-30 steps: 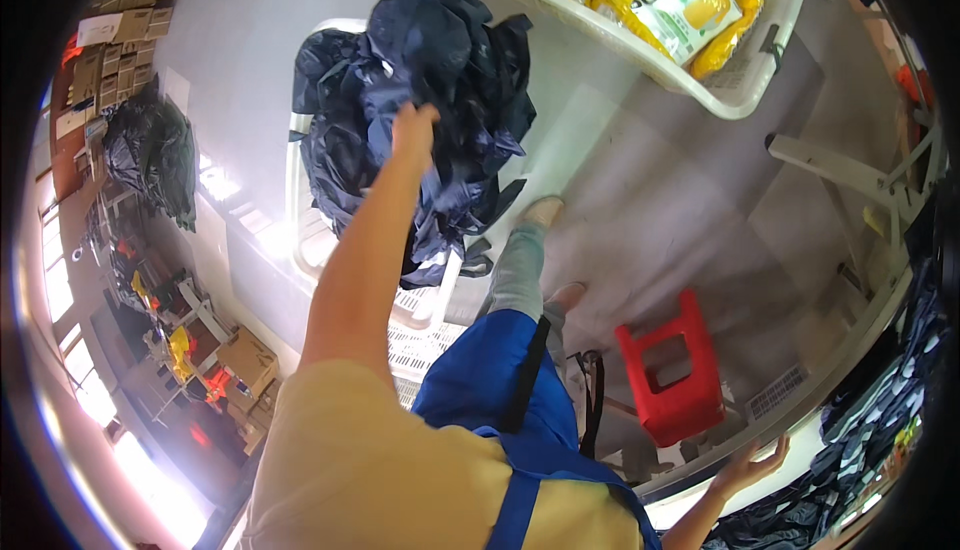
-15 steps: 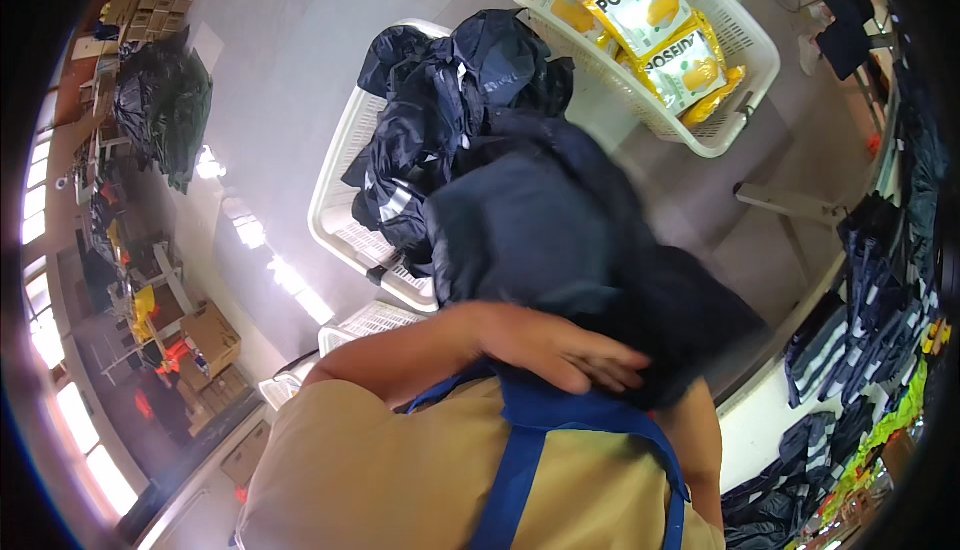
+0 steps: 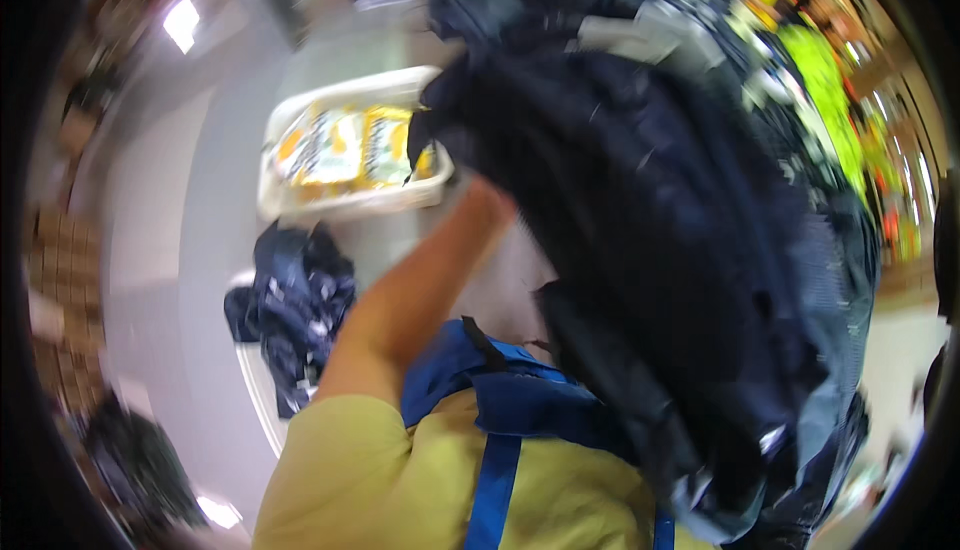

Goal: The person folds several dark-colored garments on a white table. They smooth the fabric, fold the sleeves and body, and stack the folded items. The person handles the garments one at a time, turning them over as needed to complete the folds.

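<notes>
A large dark navy garment (image 3: 650, 220), blurred by motion, hangs in front of me across the middle and right. My left arm reaches forward to its left edge, where my left hand (image 3: 493, 200) grips the cloth; the fingers are hidden behind the fabric. My right hand and forearm do not show; the garment covers that side. Beyond it lies a long heap of dark garments (image 3: 580, 0), some with pale grey strips.
A white basket (image 3: 350, 208) with yellow-and-white packets (image 3: 335, 145) stands on the floor, ahead to the left. Nearer is another white basket (image 3: 262, 400) with crumpled black garments (image 3: 300, 295). Bright yellow-green clothing (image 3: 825, 90) lies at the far right. Stacked cartons (image 3: 70, 275) line the left.
My view has swung right, toward the garment heap. The dark garment has gone from above the black-garment basket to the heap, and my left arm is now stretched forward.
</notes>
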### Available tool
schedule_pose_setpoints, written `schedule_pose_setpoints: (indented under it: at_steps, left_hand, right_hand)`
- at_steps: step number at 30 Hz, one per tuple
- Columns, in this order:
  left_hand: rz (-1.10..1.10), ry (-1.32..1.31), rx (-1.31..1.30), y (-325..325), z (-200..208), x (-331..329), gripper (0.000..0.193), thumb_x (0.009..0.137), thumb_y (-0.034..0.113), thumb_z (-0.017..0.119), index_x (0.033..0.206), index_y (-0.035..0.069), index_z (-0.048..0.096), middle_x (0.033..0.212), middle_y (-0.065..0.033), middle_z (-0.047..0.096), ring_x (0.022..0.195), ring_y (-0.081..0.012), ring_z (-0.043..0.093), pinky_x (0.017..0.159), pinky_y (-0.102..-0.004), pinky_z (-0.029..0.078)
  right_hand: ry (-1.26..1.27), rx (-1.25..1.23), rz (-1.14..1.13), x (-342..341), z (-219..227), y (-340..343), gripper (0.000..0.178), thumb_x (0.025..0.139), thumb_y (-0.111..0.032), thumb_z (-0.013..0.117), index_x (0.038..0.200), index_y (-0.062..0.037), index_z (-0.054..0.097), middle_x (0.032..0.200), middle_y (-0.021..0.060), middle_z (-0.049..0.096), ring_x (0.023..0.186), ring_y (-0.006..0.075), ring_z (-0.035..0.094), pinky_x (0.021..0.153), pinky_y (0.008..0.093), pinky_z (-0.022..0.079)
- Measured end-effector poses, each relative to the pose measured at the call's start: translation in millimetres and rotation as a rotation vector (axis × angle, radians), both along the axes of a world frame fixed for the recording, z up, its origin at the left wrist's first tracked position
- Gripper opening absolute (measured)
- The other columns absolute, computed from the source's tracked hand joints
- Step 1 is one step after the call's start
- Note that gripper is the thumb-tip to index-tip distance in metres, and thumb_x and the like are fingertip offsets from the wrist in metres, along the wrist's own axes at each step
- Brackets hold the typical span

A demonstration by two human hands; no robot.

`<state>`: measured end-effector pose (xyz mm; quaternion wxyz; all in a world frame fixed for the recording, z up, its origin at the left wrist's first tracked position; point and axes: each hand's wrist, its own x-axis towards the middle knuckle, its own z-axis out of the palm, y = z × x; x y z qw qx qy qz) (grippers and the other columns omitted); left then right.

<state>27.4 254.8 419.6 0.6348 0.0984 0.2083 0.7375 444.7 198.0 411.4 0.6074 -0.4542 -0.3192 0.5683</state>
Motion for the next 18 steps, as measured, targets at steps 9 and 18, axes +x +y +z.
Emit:
schedule_pose_setpoints:
  at_steps: [9,18]
  left_hand:
    - [-0.629,0.868,0.674,383.9,233.3,246.3,0.037,0.09,0.049,0.05,0.101,0.016,0.064,0.106,-0.0081,0.066,0.107,-0.025,0.056,0.082,-0.0515,0.047]
    - [-1.011,2.026,0.436,374.0,-76.9,280.3,0.101,0.082,0.067,0.054,0.147,-0.002,0.018,0.151,-0.0239,0.023,0.141,-0.0331,0.022,0.113,-0.0405,0.022]
  right_hand:
    - [0.287,-0.134,-0.529,85.1,-31.9,52.1,0.042,0.095,-0.036,0.041,0.114,-0.003,0.059,0.097,0.0126,0.063,0.093,0.0252,0.06,0.081,0.0381,0.05]
    - [-0.08,-0.598,-0.652,68.2,-155.1,94.3,0.069,0.088,-0.039,0.058,0.138,-0.0006,0.031,0.131,0.0172,0.047,0.115,0.0281,0.05,0.092,0.0411,0.041]
